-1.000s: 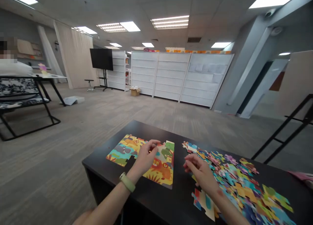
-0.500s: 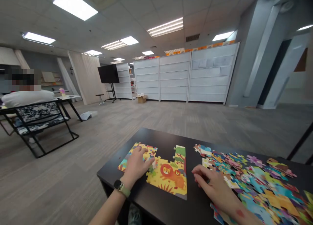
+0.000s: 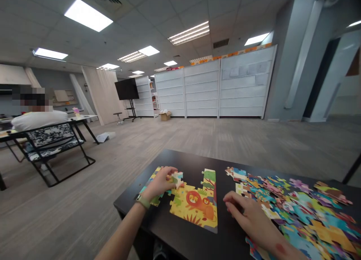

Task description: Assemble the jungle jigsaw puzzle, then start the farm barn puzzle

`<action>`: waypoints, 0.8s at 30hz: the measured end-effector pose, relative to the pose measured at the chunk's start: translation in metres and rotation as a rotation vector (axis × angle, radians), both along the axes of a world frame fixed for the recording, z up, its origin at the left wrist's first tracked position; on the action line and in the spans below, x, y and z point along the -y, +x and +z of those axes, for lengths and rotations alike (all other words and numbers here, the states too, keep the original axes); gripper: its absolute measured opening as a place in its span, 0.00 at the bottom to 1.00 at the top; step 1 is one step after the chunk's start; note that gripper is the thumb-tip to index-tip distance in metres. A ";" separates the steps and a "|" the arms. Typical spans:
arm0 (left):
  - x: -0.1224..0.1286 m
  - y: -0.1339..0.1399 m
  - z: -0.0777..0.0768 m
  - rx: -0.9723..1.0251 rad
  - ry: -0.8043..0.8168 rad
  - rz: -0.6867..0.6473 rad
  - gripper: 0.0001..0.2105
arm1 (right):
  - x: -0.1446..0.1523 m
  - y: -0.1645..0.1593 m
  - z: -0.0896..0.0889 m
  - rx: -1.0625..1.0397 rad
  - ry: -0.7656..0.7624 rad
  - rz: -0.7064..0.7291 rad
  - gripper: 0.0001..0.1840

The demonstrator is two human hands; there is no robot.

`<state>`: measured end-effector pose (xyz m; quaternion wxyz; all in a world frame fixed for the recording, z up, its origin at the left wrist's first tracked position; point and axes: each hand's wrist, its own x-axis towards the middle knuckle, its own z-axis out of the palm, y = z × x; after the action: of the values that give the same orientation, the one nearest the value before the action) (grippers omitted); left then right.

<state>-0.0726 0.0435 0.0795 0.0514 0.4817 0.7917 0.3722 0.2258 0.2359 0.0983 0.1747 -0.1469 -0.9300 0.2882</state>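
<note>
The left hand [image 3: 158, 183] pinches a piece [image 3: 178, 180], just right of its fingertips, by the far-left corner of the lion section [image 3: 194, 207]; its long axis is unclear. The right hand [image 3: 246, 214], farther off, curls loosely beside the pile [image 3: 307, 211], visibly holding nothing.

Free tabletop [image 3: 189, 164] beyond lion puzzle [image 3: 196, 209]

At lower centre, the left hand [image 3: 159, 183] hid part of the puzzle [image 3: 194, 205]. The right hand [image 3: 245, 213] and its forearm covered some loose pieces [image 3: 299, 207], which ran off the frame's lower right. At far left the seated person's [image 3: 42, 119] head was blurred; papers [image 3: 248, 69] at upper right were too small to read.
</note>
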 end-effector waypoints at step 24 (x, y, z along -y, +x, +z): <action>-0.046 -0.057 -0.015 -0.111 0.052 -0.097 0.11 | -0.003 -0.002 -0.015 0.065 0.053 0.041 0.15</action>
<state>-0.1292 0.0899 0.0644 0.0129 0.5407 0.7591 0.3624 0.2236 0.2389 0.0831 0.1423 -0.1326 -0.9452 0.2622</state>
